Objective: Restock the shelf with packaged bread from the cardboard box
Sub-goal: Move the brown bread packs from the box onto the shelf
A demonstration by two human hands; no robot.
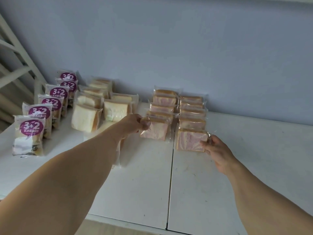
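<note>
On the white shelf [144,175], the left hand [135,123] grips one pink-swirl bread pack [155,129] and the right hand [217,153] pinches another pink-swirl pack [190,139] further right.

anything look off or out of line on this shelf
One clear pack lies flat on the shelf under the left forearm, in front of the plain bread rows, while every other pack stands upright. Otherwise the rows look tidy.

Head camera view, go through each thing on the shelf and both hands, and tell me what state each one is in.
Left hand: grips the front left pink loaf.
Right hand: grips the front right pink loaf.
Front left pink loaf: upright, sealed.
Front right pink loaf: upright, sealed.
Purple-label packs: upright, in a row.
Plain white loaves: upright, sealed.
</note>
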